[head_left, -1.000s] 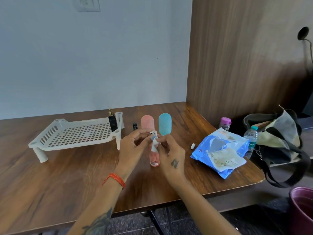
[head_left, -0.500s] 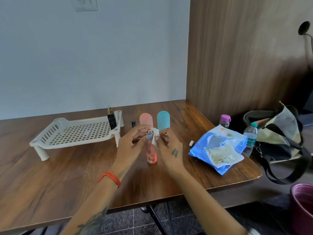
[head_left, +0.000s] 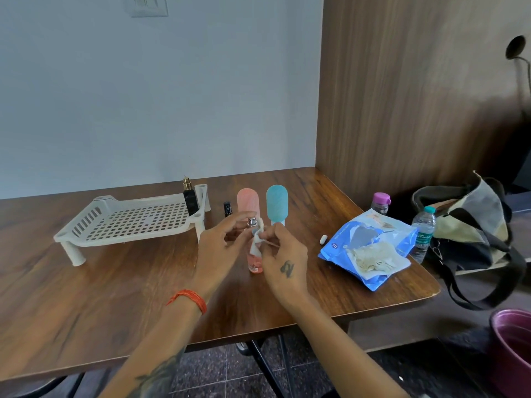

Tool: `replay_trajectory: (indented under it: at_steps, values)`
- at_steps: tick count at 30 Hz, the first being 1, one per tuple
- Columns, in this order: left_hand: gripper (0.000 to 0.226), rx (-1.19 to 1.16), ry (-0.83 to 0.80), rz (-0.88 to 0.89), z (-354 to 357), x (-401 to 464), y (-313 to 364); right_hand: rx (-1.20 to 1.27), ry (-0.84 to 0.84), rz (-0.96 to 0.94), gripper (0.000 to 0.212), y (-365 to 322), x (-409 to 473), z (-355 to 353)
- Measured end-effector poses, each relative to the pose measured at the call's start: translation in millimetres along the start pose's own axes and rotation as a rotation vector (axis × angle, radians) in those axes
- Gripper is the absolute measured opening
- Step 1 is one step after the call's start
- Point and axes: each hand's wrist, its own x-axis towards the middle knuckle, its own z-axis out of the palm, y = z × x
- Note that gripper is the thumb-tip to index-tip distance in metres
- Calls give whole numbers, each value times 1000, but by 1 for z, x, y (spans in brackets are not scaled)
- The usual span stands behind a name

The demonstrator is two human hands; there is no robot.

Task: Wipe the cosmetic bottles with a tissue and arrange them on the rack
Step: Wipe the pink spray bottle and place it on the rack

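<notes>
A wooden table [head_left: 86, 297] carries one white slotted rack [head_left: 129, 222] at the left, with one black bottle [head_left: 190, 201] with a gold top standing at its far right corner. A bag [head_left: 471, 234] lies off the table's right edge. One blue tissue pack [head_left: 365, 251] lies open at the right; its print is too small to read. Two water bottles [head_left: 423, 234] stand beside it, one teal-capped, one with a purple cap [head_left: 381, 199]. Two tall caps stand upright mid-table, one pink [head_left: 247, 201], one teal [head_left: 276, 201]. Beside them stands a small black tube [head_left: 227, 208]. The left hand [head_left: 221, 248] grips one pink spray bottle [head_left: 255, 264] near its neck; the right hand [head_left: 283, 262] pinches a tissue [head_left: 256, 245] against it. Its label is unreadable.
</notes>
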Motion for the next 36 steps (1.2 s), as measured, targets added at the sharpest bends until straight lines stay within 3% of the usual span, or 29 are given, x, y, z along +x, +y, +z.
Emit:
replay_trajectory:
  at_steps: [3,8,15,24,32,36]
  values:
    - [34,-21,26,-44,1,1,0,-20,-23,-41,13,5,-3,3]
    - [37,-7,-3,-43,1,2,2,-118,-214,66,27,20,-9,-6]
    - [34,45,-114,-92,-2,6,2,-33,-27,-15,11,7,9,1]
    - [41,190,-85,-114,-1,5,1,-53,-288,202,13,22,3,-5]
    - [43,190,-6,-115,3,-2,3,-32,-57,17,14,6,13,5]
    - [42,119,-30,-158,-2,-2,5,-40,-252,178,19,13,18,5]
